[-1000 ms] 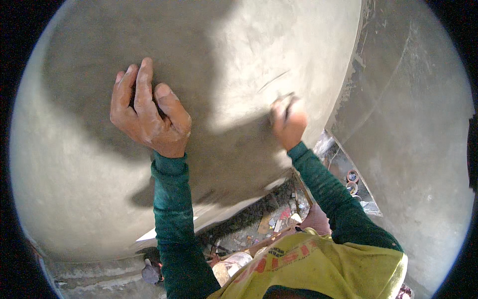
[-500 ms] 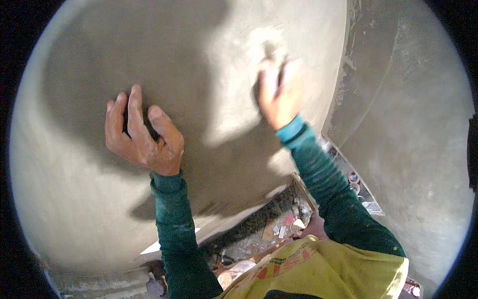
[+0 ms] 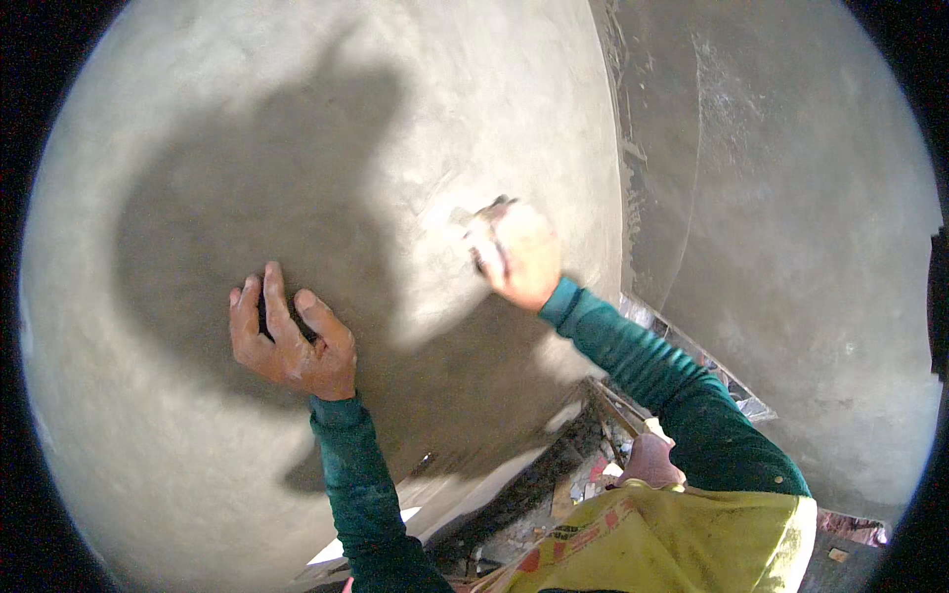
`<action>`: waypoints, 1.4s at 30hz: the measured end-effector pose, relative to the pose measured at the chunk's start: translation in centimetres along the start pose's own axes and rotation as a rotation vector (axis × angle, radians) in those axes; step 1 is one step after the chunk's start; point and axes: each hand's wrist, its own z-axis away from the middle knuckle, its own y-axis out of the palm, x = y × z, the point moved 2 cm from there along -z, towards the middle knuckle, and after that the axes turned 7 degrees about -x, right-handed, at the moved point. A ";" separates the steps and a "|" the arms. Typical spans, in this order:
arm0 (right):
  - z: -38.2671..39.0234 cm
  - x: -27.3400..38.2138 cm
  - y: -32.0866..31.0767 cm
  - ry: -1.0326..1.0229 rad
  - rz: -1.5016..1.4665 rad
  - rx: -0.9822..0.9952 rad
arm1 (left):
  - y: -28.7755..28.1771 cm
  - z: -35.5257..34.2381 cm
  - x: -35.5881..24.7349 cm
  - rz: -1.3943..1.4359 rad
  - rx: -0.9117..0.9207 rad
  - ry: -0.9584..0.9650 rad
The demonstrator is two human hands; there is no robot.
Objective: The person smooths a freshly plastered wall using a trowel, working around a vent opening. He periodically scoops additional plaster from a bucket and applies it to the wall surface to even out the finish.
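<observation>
A pale grey plastered wall (image 3: 474, 99) fills the left and middle of the picture, partly under a broad shadow. My left hand (image 3: 297, 336) rests against it in the shadowed part, fingers apart and slightly bent, with nothing held. In the sunlit patch to its upper right, my right hand (image 3: 516, 257) is closed round a small dark-edged object (image 3: 491, 211) against the plaster; blur and glare hide what exactly it is. Both forearms have green sleeves, and both come up from a yellow garment at the bottom.
A second grey plastered wall (image 3: 771, 198) stands at the right, meeting the first along a rough seam. Far below lie a debris-strewn floor (image 3: 583, 492) and a wooden edge (image 3: 615, 407), beside a narrow framed opening (image 3: 741, 395) at the right.
The view has shifted, the seam now further left. My left hand sits lower in the picture. My right hand went up, then came down and leftward, still gripping the object.
</observation>
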 end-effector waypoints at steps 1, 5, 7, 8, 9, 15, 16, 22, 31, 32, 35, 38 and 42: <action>-1.1 -0.7 0.2 0.147 0.067 -0.019 | 0.1 -0.5 -0.2 -0.012 -0.004 0.008; -10.7 -3.4 2.1 0.416 0.269 -0.245 | 1.0 -0.3 -0.1 -0.009 -0.037 0.036; -10.6 -1.2 2.7 0.290 0.186 -0.111 | 1.1 0.2 -0.3 0.014 -0.030 0.007; -8.5 0.1 2.3 0.143 0.115 -0.143 | 0.8 0.1 -0.2 0.022 -0.030 -0.003; -6.1 0.3 2.2 -0.007 0.044 -0.171 | 0.7 0.3 0.1 0.010 -0.018 -0.001; -13.2 -12.8 1.1 0.191 0.313 -0.462 | 2.5 -0.6 -1.1 0.019 -0.039 0.004; -15.8 -12.5 1.7 0.175 0.347 -0.485 | 2.7 -0.7 -1.1 0.004 -0.035 0.010; -8.3 -7.5 -0.4 0.046 0.190 -0.114 | 1.2 2.4 -0.7 -0.042 -0.019 0.026; -18.7 -3.8 4.2 -0.203 0.150 -0.324 | 0.0 4.0 0.8 -0.066 0.005 0.003; -17.7 -3.6 3.6 -0.249 0.071 -0.247 | -0.1 4.1 1.1 -0.065 0.016 -0.009; -23.8 -9.2 1.5 0.019 0.086 -0.312 | 0.6 2.2 -0.7 -0.087 -0.012 0.027; -29.3 -7.1 3.4 0.017 0.250 -0.376 | 1.3 2.5 -1.0 -0.090 -0.001 -0.004; -23.1 -5.5 1.8 -0.166 0.087 -0.195 | 0.7 2.9 0.0 -0.085 0.006 -0.002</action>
